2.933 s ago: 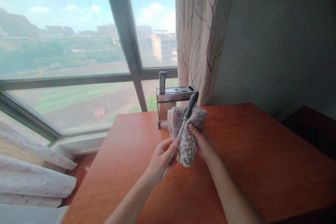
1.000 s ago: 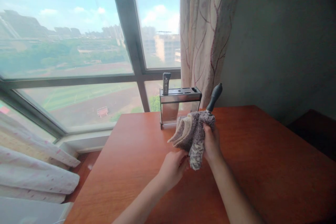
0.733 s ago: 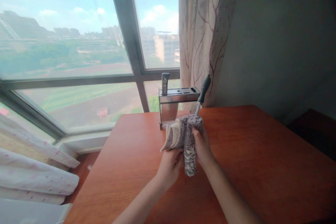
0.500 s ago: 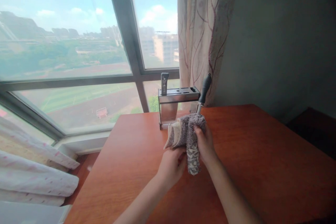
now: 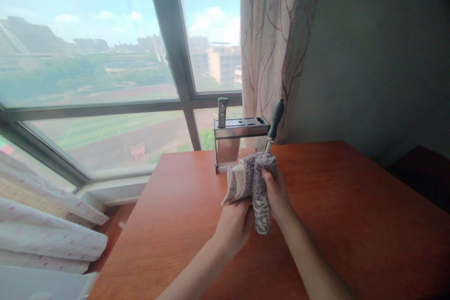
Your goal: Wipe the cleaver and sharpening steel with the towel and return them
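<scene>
No readable text anywhere

The metal knife rack (image 5: 241, 127), the grey cloth (image 5: 253, 179), the curtain (image 5: 277, 42) and the far buildings beyond the window (image 5: 105, 56) show no legible lettering, labels, brands or numbers.

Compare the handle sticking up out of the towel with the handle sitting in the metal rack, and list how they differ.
The towel-side handle is black, rounded and tilted to the right; the rack handle is grey, flatter-sided and upright. The towel-side handle rises from the grey towel gripped by the right hand and left hand; the rack handle stands untouched in a slot of the metal rack. Both hide what lies below them.
</scene>
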Demonstrator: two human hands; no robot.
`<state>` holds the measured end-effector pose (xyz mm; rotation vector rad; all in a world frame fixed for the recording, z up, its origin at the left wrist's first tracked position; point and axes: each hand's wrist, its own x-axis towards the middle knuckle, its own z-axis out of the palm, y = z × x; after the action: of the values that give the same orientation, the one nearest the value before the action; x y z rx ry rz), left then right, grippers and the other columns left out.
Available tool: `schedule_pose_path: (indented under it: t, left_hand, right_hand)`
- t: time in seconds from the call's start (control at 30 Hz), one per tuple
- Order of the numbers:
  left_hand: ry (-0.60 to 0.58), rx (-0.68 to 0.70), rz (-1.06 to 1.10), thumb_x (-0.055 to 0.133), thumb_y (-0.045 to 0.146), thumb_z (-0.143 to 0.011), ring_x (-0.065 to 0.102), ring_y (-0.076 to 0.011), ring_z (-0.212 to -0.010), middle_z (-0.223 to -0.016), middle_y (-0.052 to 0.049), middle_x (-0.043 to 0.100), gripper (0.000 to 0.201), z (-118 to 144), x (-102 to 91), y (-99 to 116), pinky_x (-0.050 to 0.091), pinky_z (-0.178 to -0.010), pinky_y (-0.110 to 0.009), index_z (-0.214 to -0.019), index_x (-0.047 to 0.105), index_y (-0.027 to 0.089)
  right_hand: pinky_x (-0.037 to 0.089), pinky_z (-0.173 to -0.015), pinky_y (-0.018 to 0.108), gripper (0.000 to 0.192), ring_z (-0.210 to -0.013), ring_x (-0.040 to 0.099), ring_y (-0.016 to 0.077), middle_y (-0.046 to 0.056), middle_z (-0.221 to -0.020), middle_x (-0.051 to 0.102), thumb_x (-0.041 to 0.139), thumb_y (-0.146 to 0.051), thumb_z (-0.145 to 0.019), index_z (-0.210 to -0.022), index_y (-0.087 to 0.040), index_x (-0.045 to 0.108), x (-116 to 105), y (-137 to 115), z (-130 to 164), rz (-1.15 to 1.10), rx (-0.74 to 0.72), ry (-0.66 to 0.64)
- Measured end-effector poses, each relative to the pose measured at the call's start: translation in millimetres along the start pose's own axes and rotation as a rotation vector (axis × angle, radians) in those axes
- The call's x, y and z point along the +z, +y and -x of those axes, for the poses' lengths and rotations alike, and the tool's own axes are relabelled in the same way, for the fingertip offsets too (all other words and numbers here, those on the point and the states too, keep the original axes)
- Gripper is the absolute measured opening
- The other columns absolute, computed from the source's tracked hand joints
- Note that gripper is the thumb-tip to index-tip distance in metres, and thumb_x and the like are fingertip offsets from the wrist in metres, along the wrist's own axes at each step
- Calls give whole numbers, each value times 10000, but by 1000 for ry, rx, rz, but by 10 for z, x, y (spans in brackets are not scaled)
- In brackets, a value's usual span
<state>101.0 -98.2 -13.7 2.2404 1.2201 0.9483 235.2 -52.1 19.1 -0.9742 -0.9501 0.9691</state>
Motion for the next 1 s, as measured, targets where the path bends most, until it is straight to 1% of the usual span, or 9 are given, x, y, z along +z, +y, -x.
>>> schedule_pose_path:
  t: [0.13,0.2,0.3,0.37,0.5,0.57,0.67,0.87,1.0]
  left_hand:
    - [52,-25,89,475,135,-803,539,-206,-648,-641,-48,596,171,-25,-78,18,399,-614,-294,-797,627,213]
    - [4,-17,80,490,136,-794,534,-196,-621,-649,-52,611,165,-35,-152,26,389,-583,-282,-795,639,208]
    - [-138,18,34,512,155,-799,540,-173,-583,-654,-56,635,162,-65,-355,60,367,-540,-258,-716,646,195]
    - [-140,-6,80,494,205,-849,526,-142,-525,-581,-36,613,260,-118,-552,107,358,-515,-237,-626,626,184]
    - [259,-137,280,507,364,-891,516,-112,-504,-593,-16,622,300,-402,-964,265,380,-499,-210,-716,643,161]
    - [341,-113,346,572,374,-857,549,-118,-588,-710,-26,658,240,-632,-1097,353,413,-543,-206,-861,664,153]
    - [355,-66,398,657,385,-790,586,-126,-656,-833,-37,685,300,-988,-1152,448,424,-549,-200,-983,664,155]
    - [278,-20,606,749,370,-685,598,-131,-618,-687,-8,674,235,-1411,-1072,468,452,-561,-221,-750,680,155]
    - [259,-15,713,744,372,-694,596,-120,-601,-676,-25,684,237,-1604,-1160,509,452,-549,-220,-712,682,144]
  right_hand:
    - [455,-684,282,134,-761,596,195,-1,-807,679,615,-319,-777,-851,-222,671,71,-25,63,82,-66,-74]
    - [456,-680,279,125,-746,595,191,-1,-793,676,608,-294,-777,-852,-217,672,72,-46,73,123,-93,-94]
    - [460,-678,280,118,-739,599,192,0,-780,678,615,-275,-766,-846,-211,673,56,-72,78,166,-102,-100]
    - [460,-664,277,103,-718,598,188,-4,-764,674,620,-269,-761,-830,-210,669,57,-83,86,189,-103,-102]
    - [474,-698,287,127,-774,621,203,10,-833,694,614,-262,-779,-882,-210,668,102,-83,130,184,-124,-168]
    - [482,-717,297,160,-809,635,218,23,-875,707,622,-261,-777,-921,-207,666,132,-70,160,179,-127,-195]
    - [491,-691,292,174,-780,647,218,26,-860,712,624,-250,-771,-935,-203,656,162,-38,194,240,-139,-208]
    - [495,-627,267,203,-718,649,205,24,-801,704,613,-250,-753,-945,-186,631,180,4,172,393,-240,-195]
    - [493,-615,258,172,-700,642,194,21,-781,691,599,-238,-762,-921,-180,624,162,-8,140,399,-251,-167]
